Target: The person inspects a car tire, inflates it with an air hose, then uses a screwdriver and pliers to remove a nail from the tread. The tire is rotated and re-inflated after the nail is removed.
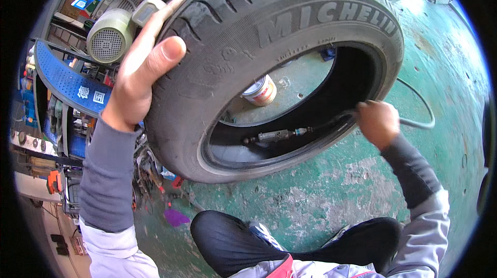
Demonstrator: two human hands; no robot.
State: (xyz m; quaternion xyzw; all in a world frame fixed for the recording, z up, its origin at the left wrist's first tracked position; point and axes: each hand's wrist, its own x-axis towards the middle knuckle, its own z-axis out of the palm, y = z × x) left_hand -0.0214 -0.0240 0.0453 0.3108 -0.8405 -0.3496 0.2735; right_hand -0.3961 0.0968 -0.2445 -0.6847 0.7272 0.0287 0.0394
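Note:
A large black tyre (pixel 248 50) is tilted up in front of me. My left hand (pixel 142 73) grips its left side, thumb on the sidewall and fingers along the tread. My right hand (pixel 378 122) is closed at the right lower edge of the inner opening, slightly blurred; what its fingers grip is unclear. A metal pneumatic tool (pixel 274 136) with a small round head lies inside the tyre's lower part. A grey-green hose (pixel 427 104) loops out past my right hand.
A grey-green motor (pixel 107 37), a blue perforated panel (pixel 67 70) and cluttered shelving (pixel 41 138) stand on the left. A tin (pixel 261 94) shows through the tyre's opening. My bent knees are over worn green floor (pixel 310 190); a purple piece (pixel 176 218) lies lower left.

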